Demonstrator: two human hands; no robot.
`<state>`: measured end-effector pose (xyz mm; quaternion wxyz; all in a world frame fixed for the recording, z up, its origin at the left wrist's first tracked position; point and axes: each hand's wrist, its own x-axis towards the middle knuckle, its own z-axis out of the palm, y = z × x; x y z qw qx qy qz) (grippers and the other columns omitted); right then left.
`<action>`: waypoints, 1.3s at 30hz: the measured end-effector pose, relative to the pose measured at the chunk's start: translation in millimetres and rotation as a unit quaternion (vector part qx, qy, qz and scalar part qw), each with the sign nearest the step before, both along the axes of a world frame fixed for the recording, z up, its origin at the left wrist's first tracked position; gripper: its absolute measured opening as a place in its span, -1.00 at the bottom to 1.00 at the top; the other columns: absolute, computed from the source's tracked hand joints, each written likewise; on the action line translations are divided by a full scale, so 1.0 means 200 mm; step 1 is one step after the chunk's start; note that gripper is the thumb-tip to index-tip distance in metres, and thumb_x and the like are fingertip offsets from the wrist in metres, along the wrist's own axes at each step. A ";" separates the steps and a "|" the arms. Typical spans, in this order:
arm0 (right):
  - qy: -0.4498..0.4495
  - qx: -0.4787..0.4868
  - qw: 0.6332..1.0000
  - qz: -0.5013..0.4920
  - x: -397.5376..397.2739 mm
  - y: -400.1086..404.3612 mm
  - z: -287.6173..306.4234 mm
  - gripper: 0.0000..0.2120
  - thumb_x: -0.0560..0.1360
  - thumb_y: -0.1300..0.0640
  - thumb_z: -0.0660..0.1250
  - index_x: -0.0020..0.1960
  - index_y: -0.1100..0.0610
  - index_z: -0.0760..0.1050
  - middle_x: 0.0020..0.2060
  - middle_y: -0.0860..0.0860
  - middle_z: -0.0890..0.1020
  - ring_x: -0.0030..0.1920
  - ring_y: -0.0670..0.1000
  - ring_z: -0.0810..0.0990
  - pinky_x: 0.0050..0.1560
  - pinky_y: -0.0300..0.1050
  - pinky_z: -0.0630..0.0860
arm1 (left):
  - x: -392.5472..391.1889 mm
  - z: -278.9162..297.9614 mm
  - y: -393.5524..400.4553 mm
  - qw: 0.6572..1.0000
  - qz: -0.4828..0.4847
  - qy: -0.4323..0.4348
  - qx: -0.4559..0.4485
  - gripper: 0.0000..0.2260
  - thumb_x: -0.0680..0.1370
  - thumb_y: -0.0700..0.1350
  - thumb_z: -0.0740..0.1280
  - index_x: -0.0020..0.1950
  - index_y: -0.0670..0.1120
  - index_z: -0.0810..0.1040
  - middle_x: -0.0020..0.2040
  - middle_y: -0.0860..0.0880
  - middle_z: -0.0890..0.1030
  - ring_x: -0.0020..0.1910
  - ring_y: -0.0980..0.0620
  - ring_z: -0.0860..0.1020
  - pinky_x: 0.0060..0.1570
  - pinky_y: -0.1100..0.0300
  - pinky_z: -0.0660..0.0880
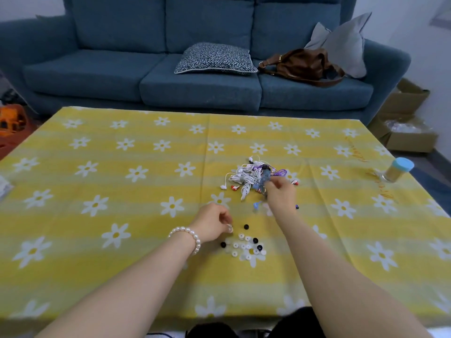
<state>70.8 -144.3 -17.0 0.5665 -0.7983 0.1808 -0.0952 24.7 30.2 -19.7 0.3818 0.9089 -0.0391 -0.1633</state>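
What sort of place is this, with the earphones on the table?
Probably a home living room: a sofa with a cushion and a brown bag stands behind a cloth-covered table, where earphones and ear tips lie.

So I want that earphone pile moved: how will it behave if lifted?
Probably floppy: the earphone pile is thin looped cords, so it would sag from the right hand. Likely light: only small buds and wire. The cords look tangled, so several may lift together.
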 end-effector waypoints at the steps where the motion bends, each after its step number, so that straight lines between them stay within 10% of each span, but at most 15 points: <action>1: 0.008 0.111 0.994 -0.021 -0.01 -0.01 0.04 -0.93 0.46 0.23 0.27 -0.16 0.12 0.52 -0.33 0.02 0.54 -0.28 0.04 0.47 -0.27 -0.15 0.40 | -0.01 0.01 -0.01 1.000 0.002 0.003 0.003 -0.90 0.37 -0.22 0.48 -0.17 -0.12 0.59 -0.21 0.03 0.54 -0.22 0.07 0.50 -0.11 0.27 0.44; 6: 0.029 0.473 0.881 0.009 -0.09 -0.04 0.21 -0.83 0.52 0.16 0.11 -0.13 0.21 0.43 -0.34 0.08 0.62 -0.38 0.01 0.62 -0.35 -0.20 0.47 | -0.06 0.01 -0.07 0.999 0.031 -0.011 0.011 -0.91 0.44 -0.30 0.38 -0.16 -0.12 0.61 -0.20 0.02 0.58 -0.22 0.10 0.51 -0.15 0.30 0.44; 13: 0.072 0.553 0.827 0.067 -0.18 -0.13 0.19 -0.71 0.48 0.16 0.01 -0.15 0.25 0.47 -0.37 0.06 0.65 -0.33 0.02 0.62 -0.19 -0.13 0.42 | -0.07 0.08 -0.17 0.987 0.125 0.015 -0.104 -0.88 0.46 -0.31 0.37 -0.17 -0.09 0.59 -0.21 -0.04 0.62 -0.32 0.11 0.58 -0.29 0.40 0.47; 18: 0.053 0.636 0.763 0.106 -0.23 -0.20 0.10 -0.79 0.26 0.12 0.12 -0.18 0.19 0.43 -0.36 0.09 0.52 -0.35 0.04 0.43 -0.24 -0.11 0.31 | -0.09 0.15 -0.30 0.897 0.245 0.127 -0.346 -0.86 0.46 -0.44 0.30 -0.14 -0.23 0.56 -0.19 -0.16 0.62 -0.29 0.02 0.61 -0.31 0.26 0.57; 27: 0.079 0.614 0.772 0.144 -0.25 -0.33 0.07 -0.70 0.26 0.03 0.39 -0.46 0.05 0.27 -0.61 -0.06 0.24 -0.59 -0.08 0.23 -0.43 -0.23 0.26 | -0.12 0.20 -0.43 0.766 0.260 0.204 -0.552 -0.82 0.54 -0.41 0.14 -0.06 -0.36 0.53 -0.25 -0.22 0.67 -0.27 -0.01 0.67 -0.22 0.21 0.62; 39: 0.120 0.545 0.814 0.161 -0.24 -0.40 0.09 -0.77 0.49 0.16 0.21 -0.34 0.10 0.37 -0.57 -0.01 0.38 -0.58 -0.07 0.33 -0.55 -0.29 0.28 | -0.09 0.27 -0.51 0.834 0.205 0.149 -0.490 -0.79 0.52 -0.44 0.18 0.02 -0.24 0.54 -0.11 -0.15 0.66 -0.20 -0.01 0.67 -0.15 0.21 0.61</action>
